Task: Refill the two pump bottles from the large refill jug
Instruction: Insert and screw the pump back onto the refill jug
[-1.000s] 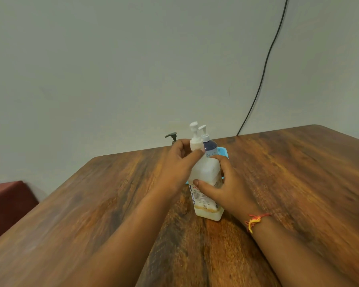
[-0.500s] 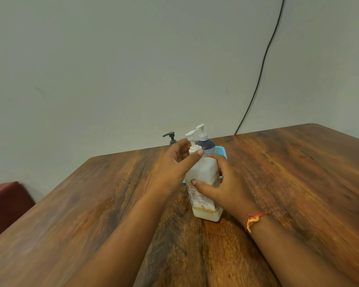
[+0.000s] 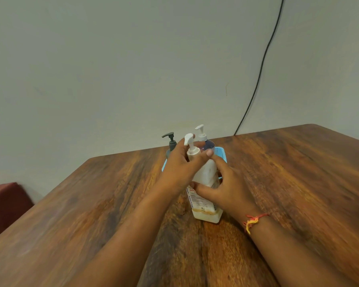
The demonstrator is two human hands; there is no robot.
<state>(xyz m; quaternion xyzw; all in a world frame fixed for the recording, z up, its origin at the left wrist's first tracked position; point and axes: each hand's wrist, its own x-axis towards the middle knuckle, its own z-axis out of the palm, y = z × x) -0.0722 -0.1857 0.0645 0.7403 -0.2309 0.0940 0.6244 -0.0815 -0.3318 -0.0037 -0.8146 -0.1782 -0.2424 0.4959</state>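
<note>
Pump bottle (image 3: 205,181) upright — left hand (image 3: 178,168) grips pump collar, right hand (image 3: 226,189) clasps body.

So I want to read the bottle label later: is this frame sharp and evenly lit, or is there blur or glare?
Head view: soft, even light, no glare; the forearms smear toward the bottom edge; the wide lens bows the wooden table; the label on the white pump bottle is partly covered by the right hand, its small print unreadable.
</note>
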